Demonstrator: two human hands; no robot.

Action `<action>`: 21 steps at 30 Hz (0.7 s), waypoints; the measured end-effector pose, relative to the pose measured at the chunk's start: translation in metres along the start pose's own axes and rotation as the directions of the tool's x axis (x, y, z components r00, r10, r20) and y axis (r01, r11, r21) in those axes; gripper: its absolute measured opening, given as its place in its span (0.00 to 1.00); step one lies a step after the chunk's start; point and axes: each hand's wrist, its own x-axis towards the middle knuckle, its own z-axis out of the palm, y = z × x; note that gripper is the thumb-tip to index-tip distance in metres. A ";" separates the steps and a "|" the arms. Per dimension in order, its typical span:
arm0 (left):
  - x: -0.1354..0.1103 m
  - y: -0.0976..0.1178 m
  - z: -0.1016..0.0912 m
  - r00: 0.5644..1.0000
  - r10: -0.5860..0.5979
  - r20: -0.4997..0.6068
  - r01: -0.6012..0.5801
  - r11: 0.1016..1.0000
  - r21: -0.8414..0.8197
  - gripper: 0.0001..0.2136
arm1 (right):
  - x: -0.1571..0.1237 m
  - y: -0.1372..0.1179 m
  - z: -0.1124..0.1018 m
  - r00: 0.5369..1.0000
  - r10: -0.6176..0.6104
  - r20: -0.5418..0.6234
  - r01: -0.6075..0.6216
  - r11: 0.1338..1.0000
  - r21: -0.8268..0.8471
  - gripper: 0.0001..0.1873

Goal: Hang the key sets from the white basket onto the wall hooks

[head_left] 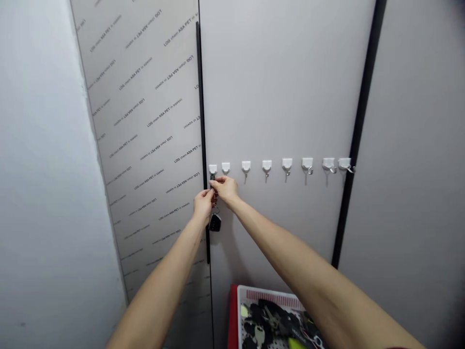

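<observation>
A row of several white stick-on hooks [267,166] runs across a grey cabinet door [283,87]. Both my hands reach up to the leftmost hook [212,169]. My left hand [202,202] and my right hand [225,189] are pinched together on a key ring, just under that hook. A black key fob [215,222] dangles from the ring below my fingers. Whether the ring sits on the hook is hidden by my fingers.
A white basket [269,294] with several dark keys and fobs stands below, on something red [233,315]. The left door panel [145,135] carries printed protective film. A white wall [39,169] closes the left side. Black gaps separate the doors.
</observation>
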 end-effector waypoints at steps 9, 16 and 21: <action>0.011 -0.013 -0.007 0.998 0.063 -0.005 -0.060 0.967 0.246 0.06 | -0.010 0.006 -0.001 0.999 -0.040 -0.012 0.036 0.979 -0.199 0.13; -0.057 -0.064 -0.028 0.953 0.300 0.049 -0.275 0.782 0.560 0.11 | -0.091 0.069 -0.069 0.953 -0.022 0.303 0.103 0.962 -0.254 0.13; -0.141 -0.131 -0.013 0.877 -0.032 0.480 -0.320 0.707 0.630 0.09 | -0.169 0.132 -0.154 0.864 0.234 0.446 0.013 0.875 -0.484 0.11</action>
